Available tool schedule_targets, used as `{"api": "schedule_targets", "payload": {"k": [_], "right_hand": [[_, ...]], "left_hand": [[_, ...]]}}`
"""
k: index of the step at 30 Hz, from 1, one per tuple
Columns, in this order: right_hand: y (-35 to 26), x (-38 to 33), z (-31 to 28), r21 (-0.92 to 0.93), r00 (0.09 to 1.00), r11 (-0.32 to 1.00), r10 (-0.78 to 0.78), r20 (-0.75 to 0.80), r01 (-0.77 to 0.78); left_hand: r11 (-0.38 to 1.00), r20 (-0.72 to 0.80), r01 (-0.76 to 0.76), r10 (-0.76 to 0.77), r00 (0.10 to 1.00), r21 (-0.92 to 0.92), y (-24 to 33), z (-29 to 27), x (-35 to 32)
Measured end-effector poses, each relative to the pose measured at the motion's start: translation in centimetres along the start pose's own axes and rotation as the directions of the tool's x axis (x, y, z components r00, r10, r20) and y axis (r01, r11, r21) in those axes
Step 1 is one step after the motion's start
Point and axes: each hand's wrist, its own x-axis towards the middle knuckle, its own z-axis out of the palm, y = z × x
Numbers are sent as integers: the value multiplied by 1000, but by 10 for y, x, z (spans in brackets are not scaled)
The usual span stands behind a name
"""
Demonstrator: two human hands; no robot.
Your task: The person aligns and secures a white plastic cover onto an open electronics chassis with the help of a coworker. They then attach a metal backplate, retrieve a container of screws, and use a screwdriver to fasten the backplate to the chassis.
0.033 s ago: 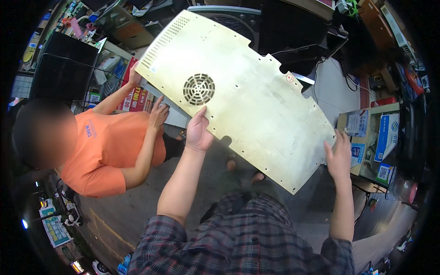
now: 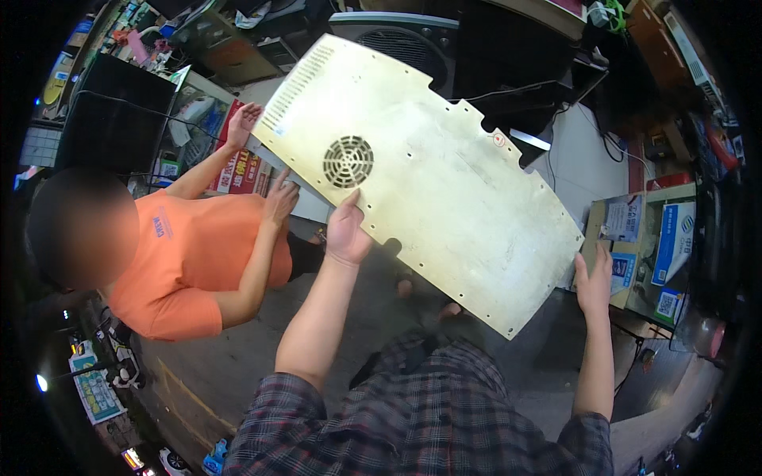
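1. From here I see the left hand (image 2: 347,235) clamped on the panel's (image 2: 452,190) lower-left edge.
2. The right hand's (image 2: 594,287) fingers stand apart by its right end; I can't tell contact.
3. Mid-frame, the panel looks lifted, not yet set down.

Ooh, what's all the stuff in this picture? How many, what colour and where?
metal panel: 1, pale gold, middle
round vent: 1, gold with dark slots, panel's left half
round sticker: 1, red and white, panel's upper right edge
red sign: 1, mostly red, left of the panel
co-worker: 1, orange shirt, left
flat thing: 1, black, upper left
signs: several, mostly blue and white, right
bright lamp: 1, white, lower left
car: 1, white, bottom left
clutter: too small to count, mixed colours, top left
plaid shirt: 1, dark, bottom
left hand: 1, bare, thumb on panel's near edge
right hand: 1, bare, beside panel's right end
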Motion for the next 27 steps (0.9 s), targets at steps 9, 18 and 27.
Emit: {"api": "schedule_targets", "payload": {"k": [9,18,27], "right_hand": [[30,-8,48,786,907,453,230,353,-421],[12,6,58,873,974,444,182,131,-201],[-14,19,52,861,964,453,229,138,-230]], "left_hand": [[995,-79,-10,2,997,-100,-18,-46,-4],[995,-8,-25,24,1000,-100,-8,-37,-3],[998,-206,-8,-6,979,-69,-4,-44,-9]]}}
